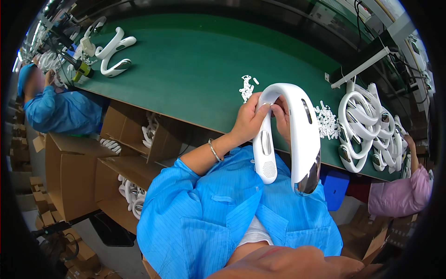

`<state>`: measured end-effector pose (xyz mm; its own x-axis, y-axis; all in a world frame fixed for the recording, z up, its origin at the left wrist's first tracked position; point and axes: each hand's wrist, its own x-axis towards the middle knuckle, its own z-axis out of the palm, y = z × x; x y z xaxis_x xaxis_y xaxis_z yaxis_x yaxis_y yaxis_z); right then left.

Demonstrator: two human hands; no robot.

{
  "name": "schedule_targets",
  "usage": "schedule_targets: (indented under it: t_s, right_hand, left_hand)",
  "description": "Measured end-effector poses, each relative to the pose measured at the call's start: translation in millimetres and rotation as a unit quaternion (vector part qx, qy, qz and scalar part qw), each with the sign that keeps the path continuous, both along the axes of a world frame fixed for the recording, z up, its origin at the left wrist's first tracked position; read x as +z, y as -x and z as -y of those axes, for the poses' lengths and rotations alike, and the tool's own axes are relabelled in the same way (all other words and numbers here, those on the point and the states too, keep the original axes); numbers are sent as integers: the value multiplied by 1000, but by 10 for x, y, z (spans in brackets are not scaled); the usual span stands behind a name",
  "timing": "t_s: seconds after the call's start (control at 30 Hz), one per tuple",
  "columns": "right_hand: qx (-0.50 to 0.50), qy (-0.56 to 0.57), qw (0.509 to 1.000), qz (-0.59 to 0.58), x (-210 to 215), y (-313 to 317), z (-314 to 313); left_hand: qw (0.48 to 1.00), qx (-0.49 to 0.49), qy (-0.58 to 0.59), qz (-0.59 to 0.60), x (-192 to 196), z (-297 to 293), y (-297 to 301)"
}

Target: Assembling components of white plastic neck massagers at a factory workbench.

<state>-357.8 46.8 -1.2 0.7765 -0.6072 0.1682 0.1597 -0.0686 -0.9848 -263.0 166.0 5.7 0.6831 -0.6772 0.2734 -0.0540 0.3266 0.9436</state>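
A white U-shaped neck device (297, 135) is held up before my chest, its bend upward and its two ends hanging down. One arm has a dotted grille and an oval silver inlay; the other ends in a glossy dark tip. My left hand (247, 120) grips the shorter arm near the bend, thumb pressed on its inner side. Inside the curve, my right hand (281, 122) has its thumb and fingers closed at the same spot, partly hidden by the wider arm. Something small and pale shows between the thumbs, too small to name.
Small white parts lie in a pile (328, 122) right of the device and a smaller pile (246, 89) beyond it. Stacked neck devices (360, 111) crowd the green table's (186, 60) right end. Cardboard boxes (74, 176) stand left. Co-workers sit at both sides.
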Motion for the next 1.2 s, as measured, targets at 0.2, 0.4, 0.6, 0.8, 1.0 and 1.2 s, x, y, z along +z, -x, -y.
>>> schedule_targets:
  t_s: [0.2,0.4,0.6,0.8,1.0,1.2]
  right_hand:
    - [-11,-26,1000,-13,-164,100,-22]
    - [-37,16,997,-64,-751,-75,95]
    - [-178,435,880,-74,84,282,476]
    - [-163,482,804,-308,-186,720,1597]
    - [-97,520,774,-349,-299,717,1725]
    - [-202,443,823,-293,-184,773,1675]
  left_hand:
    - [1000,7,-2,23,-100,16,17]
    - [979,-63,20,-191,-257,44,85]
    - [930,-96,-61,-350,-190,-96,161]
    - [932,-148,-111,-311,-236,-139,122]
    - [937,-155,-69,-306,-99,-110,259]
    - [955,-112,-117,-247,-150,99,86]
